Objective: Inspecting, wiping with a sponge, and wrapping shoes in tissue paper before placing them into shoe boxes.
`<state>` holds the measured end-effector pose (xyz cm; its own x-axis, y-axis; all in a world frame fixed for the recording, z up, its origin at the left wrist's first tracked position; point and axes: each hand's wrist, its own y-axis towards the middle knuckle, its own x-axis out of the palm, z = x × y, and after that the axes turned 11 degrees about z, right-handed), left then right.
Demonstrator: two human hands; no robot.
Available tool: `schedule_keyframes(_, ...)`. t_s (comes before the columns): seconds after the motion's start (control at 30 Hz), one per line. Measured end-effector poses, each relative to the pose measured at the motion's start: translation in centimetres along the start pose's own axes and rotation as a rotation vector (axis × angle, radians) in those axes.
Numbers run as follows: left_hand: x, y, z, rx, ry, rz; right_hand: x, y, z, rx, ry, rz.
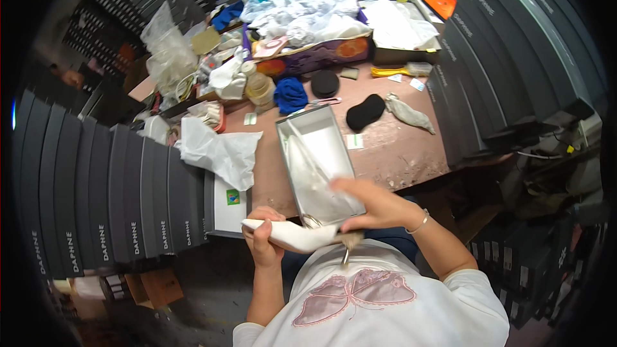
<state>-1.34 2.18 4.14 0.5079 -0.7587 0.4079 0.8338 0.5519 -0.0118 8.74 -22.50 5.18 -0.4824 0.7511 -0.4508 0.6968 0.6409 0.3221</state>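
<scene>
Left stacks: a row of dark grey cardboard shoe boxes [116, 199] stands on edge at the person's left, well apart from both hands.

Tissue: a crumpled sheet of white wrapping paper [218, 151] lies on the brown worn counter [392, 154], just left of the open box.

Left hand: the left hand [262, 239] is clamped around the pointed toe end of a white high-heeled pump shoe [292, 236], fingers curled over it.

Shoe axis: the shoe lies nearly level, its long axis running left to right across the person's front, toe at the left hand, heel end toward the right hand; a thin metal-coloured heel [346, 254] points down over the white shirt.

Shoe place: it sits just below the near end of the box, in front of the chest, off the counter.

Open box: a grey rectangular shoe box with pale lining paper [315, 154] lies open, its long axis running away from the person and leaning left, so it stands roughly crosswise to the shoe.

Right hand: the right hand [373, 204] rests at the box's near right corner, fingers spread toward the paper inside and touching the heel end of the shoe; whether it grips anything I cannot tell.

Nearer hand: both meet the shoe, the left holding it outright.

Right stacks: more dark grey shoe boxes [508, 58] lean at the right.
</scene>
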Motion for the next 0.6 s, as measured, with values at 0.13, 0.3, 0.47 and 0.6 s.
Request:
schedule_keyframes(0.13, 3.4, 0.7, 0.1, -0.122, -0.166, -0.056, 1.0, -2.3, 1.5, 0.558, 0.626, -0.471)
schedule_keyframes(0.3, 3.7, 2.5, 0.0, -0.21, -0.188, -0.073, 1.4, -5.0, 0.4, 0.575, 1.143, -0.238)
schedule_keyframes(0.47, 2.5, 2.1, -0.7, -0.231, -0.177, -0.06, 2.9, -5.8, -0.5, 0.659, 1.134, -0.188)
schedule_keyframes(0.6, 2.2, 1.3, -0.4, -0.296, -0.127, 0.054, 3.4, -5.8, -0.6, 0.784, 1.153, -0.212)
